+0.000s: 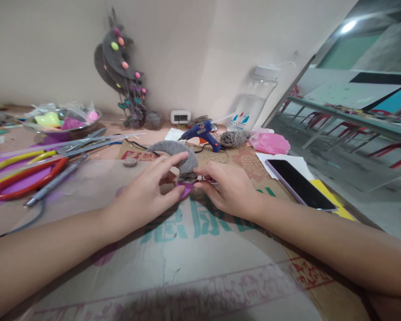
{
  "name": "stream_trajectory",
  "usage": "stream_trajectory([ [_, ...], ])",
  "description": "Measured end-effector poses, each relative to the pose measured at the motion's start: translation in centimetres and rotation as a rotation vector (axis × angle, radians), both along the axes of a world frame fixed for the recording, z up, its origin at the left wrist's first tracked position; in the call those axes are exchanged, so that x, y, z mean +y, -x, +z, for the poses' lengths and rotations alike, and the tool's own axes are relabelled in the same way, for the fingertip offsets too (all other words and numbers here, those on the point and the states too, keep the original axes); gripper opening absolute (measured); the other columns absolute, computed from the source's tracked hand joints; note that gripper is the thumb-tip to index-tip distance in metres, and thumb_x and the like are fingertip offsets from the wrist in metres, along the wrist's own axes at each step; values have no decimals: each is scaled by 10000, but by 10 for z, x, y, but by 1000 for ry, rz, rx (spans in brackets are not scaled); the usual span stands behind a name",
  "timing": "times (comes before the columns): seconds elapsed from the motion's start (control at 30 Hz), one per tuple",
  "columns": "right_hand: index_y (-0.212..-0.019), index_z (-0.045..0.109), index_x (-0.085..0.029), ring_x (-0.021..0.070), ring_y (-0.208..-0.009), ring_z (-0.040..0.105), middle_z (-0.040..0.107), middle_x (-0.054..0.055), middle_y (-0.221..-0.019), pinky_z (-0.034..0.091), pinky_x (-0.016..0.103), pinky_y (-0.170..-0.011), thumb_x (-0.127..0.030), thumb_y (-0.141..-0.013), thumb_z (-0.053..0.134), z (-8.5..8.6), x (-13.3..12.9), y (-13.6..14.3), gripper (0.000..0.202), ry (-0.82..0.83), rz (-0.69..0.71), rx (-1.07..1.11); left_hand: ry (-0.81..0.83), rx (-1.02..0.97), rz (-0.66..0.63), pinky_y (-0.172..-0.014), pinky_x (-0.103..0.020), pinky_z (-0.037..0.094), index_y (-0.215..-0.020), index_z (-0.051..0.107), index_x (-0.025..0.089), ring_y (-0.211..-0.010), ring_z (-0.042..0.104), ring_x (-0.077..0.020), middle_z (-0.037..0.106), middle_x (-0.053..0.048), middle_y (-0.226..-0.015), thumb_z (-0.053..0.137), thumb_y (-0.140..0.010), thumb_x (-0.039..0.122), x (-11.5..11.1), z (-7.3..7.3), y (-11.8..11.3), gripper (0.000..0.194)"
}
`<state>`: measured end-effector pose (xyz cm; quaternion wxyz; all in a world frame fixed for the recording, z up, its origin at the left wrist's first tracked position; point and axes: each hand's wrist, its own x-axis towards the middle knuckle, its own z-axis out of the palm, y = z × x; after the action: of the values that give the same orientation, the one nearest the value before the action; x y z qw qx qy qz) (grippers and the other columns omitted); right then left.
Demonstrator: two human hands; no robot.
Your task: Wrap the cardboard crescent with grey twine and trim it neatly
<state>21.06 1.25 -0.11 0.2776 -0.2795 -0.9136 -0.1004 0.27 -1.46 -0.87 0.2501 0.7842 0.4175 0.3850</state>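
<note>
A grey yarn-wrapped crescent [181, 152] stands over the cardboard, between my two hands. My left hand [147, 185] grips it from the left, index finger along its face and thumb low at a small purple piece [186, 191]. With thumb and index finger pinched, my right hand [229, 187] holds the crescent's lower right end. The fingertips hide part of that lower end. Behind the crescent lies a blue glue gun [205, 133], with a ball of grey yarn [234, 138] to its right.
Scissors with red [30, 183] and yellow handles and a silver pen [55, 182] lie left. A metal bowl [62, 130], small clock [180, 117] and water bottle [254, 98] stand behind. A phone [299, 183] lies right. A decorated grey crescent [118, 67] hangs at the wall.
</note>
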Motion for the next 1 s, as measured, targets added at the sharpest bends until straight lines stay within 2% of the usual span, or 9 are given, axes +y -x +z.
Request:
stream_trajectory([
  [0.23,-1017,537,-145,140,-742,588,658,45,-864,385,245,-629,-319,-911,452,1,-1,2,221,-22,-1,-9,-108,53,5,-776,-282,503,-1326,380,260,-848,561,-125,506,-35,-1022,554,-824,203,1,-1,1,535],
  [0.4,-954,562,-165,141,-672,558,628,21,-741,332,245,-577,-326,-918,430,3,-2,3,211,-23,-33,-96,-104,72,-16,-787,-294,498,-1329,368,277,-850,551,-129,492,-32,-1014,551,-827,191,1,0,1,542],
  [0.8,-978,561,-184,138,-693,559,637,15,-770,313,249,-588,-291,-920,424,1,-1,1,183,-48,-30,-112,-103,78,-9,-767,-282,495,-1333,359,297,-840,546,-123,488,-23,-993,530,-829,156,1,-2,2,551],
  [1.0,-957,554,-178,133,-679,570,640,14,-757,335,239,-584,-290,-914,440,0,-1,1,165,-33,-25,-68,-81,84,-13,-775,-258,492,-1345,356,258,-842,542,-110,480,-23,-1005,533,-829,160,2,0,1,554],
])
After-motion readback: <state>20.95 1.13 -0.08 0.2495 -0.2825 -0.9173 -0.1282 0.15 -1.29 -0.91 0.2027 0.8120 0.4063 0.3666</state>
